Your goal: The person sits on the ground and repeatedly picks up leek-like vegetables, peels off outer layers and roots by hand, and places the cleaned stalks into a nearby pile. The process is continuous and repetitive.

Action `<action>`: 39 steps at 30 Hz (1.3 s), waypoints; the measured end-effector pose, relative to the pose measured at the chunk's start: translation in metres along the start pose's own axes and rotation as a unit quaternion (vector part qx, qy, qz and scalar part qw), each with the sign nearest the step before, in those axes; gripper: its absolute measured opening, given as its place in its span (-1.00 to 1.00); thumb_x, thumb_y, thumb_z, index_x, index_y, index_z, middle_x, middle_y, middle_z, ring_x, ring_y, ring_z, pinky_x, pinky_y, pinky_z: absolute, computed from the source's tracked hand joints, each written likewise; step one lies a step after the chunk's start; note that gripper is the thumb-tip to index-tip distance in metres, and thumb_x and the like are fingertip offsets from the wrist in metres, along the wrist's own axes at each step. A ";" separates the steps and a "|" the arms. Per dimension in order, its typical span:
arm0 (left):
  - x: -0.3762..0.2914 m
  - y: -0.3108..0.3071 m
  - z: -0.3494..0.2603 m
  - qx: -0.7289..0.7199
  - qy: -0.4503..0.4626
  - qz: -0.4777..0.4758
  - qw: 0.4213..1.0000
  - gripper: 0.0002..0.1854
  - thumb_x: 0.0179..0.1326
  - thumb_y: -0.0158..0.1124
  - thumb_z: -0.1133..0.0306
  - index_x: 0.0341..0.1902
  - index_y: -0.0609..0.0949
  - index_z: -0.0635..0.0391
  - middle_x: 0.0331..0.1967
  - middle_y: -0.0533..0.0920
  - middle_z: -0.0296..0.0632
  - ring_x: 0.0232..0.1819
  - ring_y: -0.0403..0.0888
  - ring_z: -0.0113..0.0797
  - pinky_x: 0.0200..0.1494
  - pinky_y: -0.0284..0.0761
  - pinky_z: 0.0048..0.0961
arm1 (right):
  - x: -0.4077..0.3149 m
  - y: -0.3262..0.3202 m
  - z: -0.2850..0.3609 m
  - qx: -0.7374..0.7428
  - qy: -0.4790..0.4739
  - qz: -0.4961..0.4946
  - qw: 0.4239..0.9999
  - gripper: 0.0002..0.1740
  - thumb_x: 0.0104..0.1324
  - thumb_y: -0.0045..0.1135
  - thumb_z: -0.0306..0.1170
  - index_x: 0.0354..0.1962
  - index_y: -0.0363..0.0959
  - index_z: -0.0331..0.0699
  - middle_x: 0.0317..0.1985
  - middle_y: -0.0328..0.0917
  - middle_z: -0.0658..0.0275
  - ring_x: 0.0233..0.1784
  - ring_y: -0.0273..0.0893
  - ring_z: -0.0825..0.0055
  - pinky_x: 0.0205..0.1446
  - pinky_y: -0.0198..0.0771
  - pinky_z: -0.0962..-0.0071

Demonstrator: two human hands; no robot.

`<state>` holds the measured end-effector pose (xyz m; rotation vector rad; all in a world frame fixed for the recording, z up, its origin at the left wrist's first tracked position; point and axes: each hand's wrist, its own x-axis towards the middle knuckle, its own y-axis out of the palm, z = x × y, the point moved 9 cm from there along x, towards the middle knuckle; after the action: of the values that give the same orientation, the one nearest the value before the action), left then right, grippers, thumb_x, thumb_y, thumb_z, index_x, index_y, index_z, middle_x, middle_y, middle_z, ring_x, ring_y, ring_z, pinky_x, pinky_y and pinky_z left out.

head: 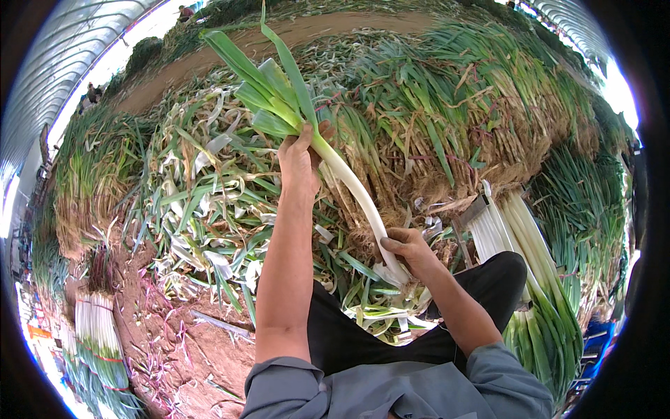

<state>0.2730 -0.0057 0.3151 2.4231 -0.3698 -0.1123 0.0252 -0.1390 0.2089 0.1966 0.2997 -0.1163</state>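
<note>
A single long green onion [361, 191] is held up before me, its green leaves at the upper left and its white shaft curving down to the right. My left hand [302, 154] grips it where the leaves meet the shaft. Near the root end, my right hand [408, 250] pinches the white part between thumb and fingers. Below them, peeled leaves and skins [225, 262] lie heaped on the ground. By my right knee, cleaned white-stemmed onions [487, 230] lie in a metal rack [473, 209].
Untrimmed onion bundles with roots [471, 120] are piled ahead and right. Tied bundles of cleaned onions [97, 324] lie at the lower left, near pink string scraps [180, 335] on bare soil. A flat metal strip [222, 323] rests on the ground. A person [91, 94] is far off left.
</note>
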 end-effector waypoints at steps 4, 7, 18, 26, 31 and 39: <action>-0.001 0.010 0.007 -0.009 -0.025 0.041 0.999 -0.60 0.53 0.23 0.38 0.33 0.45 0.25 0.08 0.75 0.05 0.18 0.73 0.00 0.08 0.70 0.00 | 0.021 -0.005 0.003 0.026 -0.019 -0.005 0.999 -0.61 0.41 0.41 -0.30 0.04 0.67 -0.43 -0.23 0.74 0.25 -0.21 0.68 0.52 -0.03 0.54 0.43; 0.000 0.010 0.002 -0.022 -0.025 0.047 0.998 -0.59 0.54 0.23 0.36 0.34 0.46 0.26 0.09 0.75 0.06 0.18 0.73 0.00 0.08 0.70 0.00 | 0.022 -0.007 0.001 0.026 -0.020 0.005 0.999 -0.60 0.37 0.47 -0.28 0.03 0.70 -0.40 -0.22 0.76 0.26 -0.19 0.67 0.54 0.00 0.54 0.44; -0.005 0.027 0.004 -0.007 -0.032 0.086 0.996 -0.49 0.60 0.17 0.15 0.40 0.45 0.27 0.13 0.71 0.05 0.18 0.72 0.03 0.13 0.72 0.01 | 0.026 -0.010 -0.012 0.001 -0.025 -0.008 1.000 -0.64 0.39 0.42 -0.33 0.05 0.71 -0.37 -0.23 0.75 0.33 -0.24 0.63 0.62 -0.07 0.54 0.45; -0.011 0.039 0.018 0.018 -0.066 0.126 0.990 -0.50 0.54 0.26 0.26 0.40 0.45 0.27 0.14 0.71 -0.01 0.20 0.71 -0.02 0.11 0.69 -0.05 | 0.026 -0.016 -0.011 0.222 -0.023 -0.052 0.973 -0.61 0.53 0.28 -0.29 0.07 0.55 -0.49 -0.30 0.67 0.18 -0.45 0.61 0.47 -0.37 0.54 0.46; -0.013 0.041 0.024 0.080 -0.079 0.159 0.981 -0.56 0.44 0.39 0.33 0.29 0.56 0.25 0.09 0.75 -0.08 0.09 0.74 -0.18 0.10 0.69 -0.15 | 0.012 -0.002 0.000 0.277 -0.010 0.065 0.959 -0.53 0.63 0.11 -0.16 0.11 0.54 -0.49 -0.38 0.61 0.27 -0.52 0.48 0.60 -0.47 0.37 0.55; -0.013 0.028 0.038 0.174 -0.129 0.057 0.975 -0.42 0.10 0.69 0.31 0.14 0.62 0.26 -0.14 0.75 -0.13 -0.26 0.76 -0.24 -0.18 0.75 -0.31 | -0.011 -0.003 -0.003 0.083 0.107 0.086 0.987 -0.42 0.70 -0.10 -0.01 0.06 0.60 -0.42 -0.49 0.56 0.35 -0.56 0.44 0.63 -0.46 0.39 0.56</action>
<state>0.2472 -0.0462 0.3034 2.7305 -0.6946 -0.3392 0.0136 -0.1400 0.2092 0.4001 0.4851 0.0510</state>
